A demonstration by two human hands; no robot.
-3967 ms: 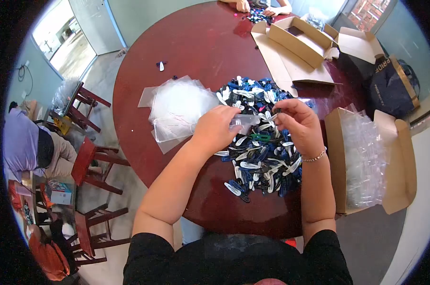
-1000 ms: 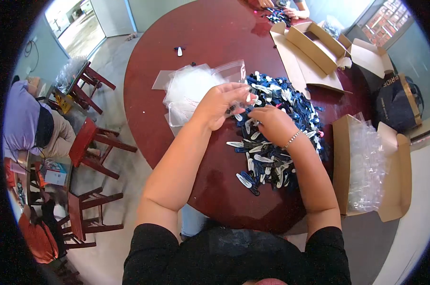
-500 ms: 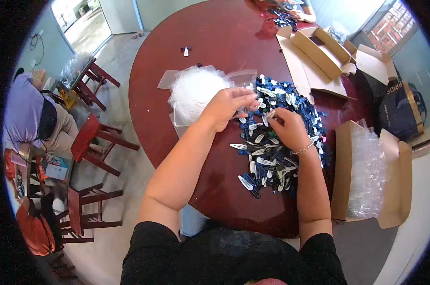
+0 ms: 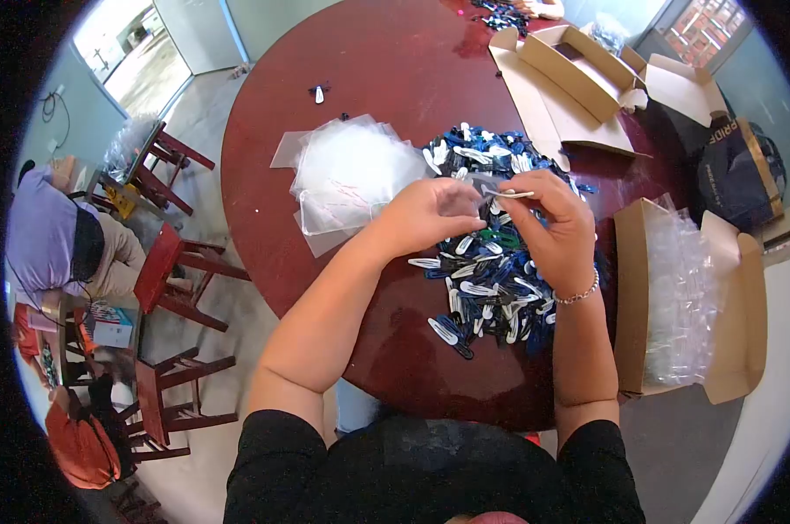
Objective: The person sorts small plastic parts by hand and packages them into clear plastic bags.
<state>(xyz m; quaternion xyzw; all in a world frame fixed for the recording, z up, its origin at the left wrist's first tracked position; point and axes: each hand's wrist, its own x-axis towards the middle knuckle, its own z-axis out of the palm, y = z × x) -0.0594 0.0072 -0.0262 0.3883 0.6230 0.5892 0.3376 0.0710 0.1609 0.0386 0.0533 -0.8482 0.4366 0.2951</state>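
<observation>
My left hand (image 4: pixel 434 211) is closed on a small clear plastic bag (image 4: pixel 484 183) above the pile. In my right hand (image 4: pixel 559 229), a white snap hair clip (image 4: pixel 517 194) is pinched between thumb and fingers, its tip right at the bag. Below both hands spreads a heap of snap hair clips (image 4: pixel 478 288) in white, blue and black. A stack of clear plastic bags (image 4: pixel 347 175) lies on the table to the left of the heap, close to my left hand.
A dark red round table (image 4: pixel 369 70) carries a lone clip (image 4: pixel 319 94) and an open cardboard box (image 4: pixel 587 74). Another box (image 4: pixel 631 297) at right holds filled clear bags. Another person's hand (image 4: pixel 539 9) is at the far edge. Wooden stools (image 4: pixel 172 262) and seated people are at left.
My left hand has brought the bag toward my right hand. My right hand has risen slightly from the heap with the white clip, and the view has shifted a little.
</observation>
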